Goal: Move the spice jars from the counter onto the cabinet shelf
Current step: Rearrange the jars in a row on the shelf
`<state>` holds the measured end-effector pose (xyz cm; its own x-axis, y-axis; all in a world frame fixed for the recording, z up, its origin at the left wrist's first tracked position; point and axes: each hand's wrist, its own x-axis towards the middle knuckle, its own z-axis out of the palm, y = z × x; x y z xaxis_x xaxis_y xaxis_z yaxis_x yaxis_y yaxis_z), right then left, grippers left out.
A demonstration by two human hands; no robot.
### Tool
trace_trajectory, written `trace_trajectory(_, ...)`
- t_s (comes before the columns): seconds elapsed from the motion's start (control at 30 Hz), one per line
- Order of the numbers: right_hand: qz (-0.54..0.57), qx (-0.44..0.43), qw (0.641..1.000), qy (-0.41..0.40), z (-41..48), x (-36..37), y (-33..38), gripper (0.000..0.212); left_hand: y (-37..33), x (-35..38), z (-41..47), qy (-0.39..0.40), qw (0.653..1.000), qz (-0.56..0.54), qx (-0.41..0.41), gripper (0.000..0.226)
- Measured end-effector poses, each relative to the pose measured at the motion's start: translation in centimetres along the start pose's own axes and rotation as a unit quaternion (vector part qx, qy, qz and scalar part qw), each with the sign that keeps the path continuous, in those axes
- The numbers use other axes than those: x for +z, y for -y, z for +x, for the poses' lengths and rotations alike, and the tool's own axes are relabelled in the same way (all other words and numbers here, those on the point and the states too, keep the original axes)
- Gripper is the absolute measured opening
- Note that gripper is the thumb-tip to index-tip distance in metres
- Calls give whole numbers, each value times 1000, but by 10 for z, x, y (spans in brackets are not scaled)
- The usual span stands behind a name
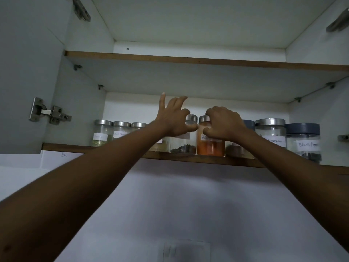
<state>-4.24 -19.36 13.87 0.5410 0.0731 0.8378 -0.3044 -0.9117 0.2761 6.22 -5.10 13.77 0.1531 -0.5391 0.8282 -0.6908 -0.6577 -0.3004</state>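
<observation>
Both arms reach up to the lower cabinet shelf (188,160), where a row of spice jars stands upright, lids up, long axes vertical. The landmark is the jar of orange-red powder (210,146), near the middle of the shelf's front edge, its white label facing outward and half covered. The right hand (224,124) curls around this jar's upper body, fingers bent over the steel lid and thumb pressing the glass near the label. Just left of it, touching or nearly so, stands a jar of dark leaves (184,145); the left hand (174,118) pinches its lid rim with thumb and one finger, the other fingers splayed upward. Farther left stand three steel-lidded jars (103,132). Right of the orange jar stand a cinnamon jar (271,132) and a grey-lidded black pepper jar (304,141).
</observation>
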Motion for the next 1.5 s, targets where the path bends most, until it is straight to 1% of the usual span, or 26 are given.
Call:
trace_trajectory(0.07, 1, -9, 999, 35, 2, -5, -2, 37, 5, -7, 5, 61, 997, 53, 14, 71)
trace_trajectory(0.13, 4, -18, 997, 71, 4, -11, -4, 31, 9, -13, 10, 108, 991, 78, 24, 84)
trace_trajectory(0.2, -13, -28, 993, 117, 6, -17, -5, 37, 13, -16, 14, 146, 985, 90, 33, 96)
trace_trajectory(0.27, -52, -37, 986, 153, 7, -20, -5, 49, 15, -15, 17, 163, 982, 84, 46, 101)
trace_trajectory(0.37, -92, -48, 980, 171, 7, -22, -4, 62, 17, -8, 16, 161, 985, 30, 54, 95)
trace_trajectory(0.47, -104, -46, 978, 177, 9, -21, -1, 62, 20, -4, 17, 156, 986, -7, 60, 90)
trace_trajectory(0.8, -141, -19, 970, 198, 26, 2, 17, 65, 38, 24, 29, 142, 985, 6, 92, 93)
trace_trajectory(1.2, -142, 10, 969, 204, 62, 62, 29, 71, 62, 84, 49, 157, 986, -23, 52, 96)
trace_trajectory(1.33, -127, 23, 971, 199, 73, 83, 26, 64, 63, 101, 57, 158, 986, -14, 48, 95)
trace_trajectory(1.5, -127, 23, 972, 196, 81, 100, 20, 66, 65, 117, 66, 158, 986, -11, 47, 95)
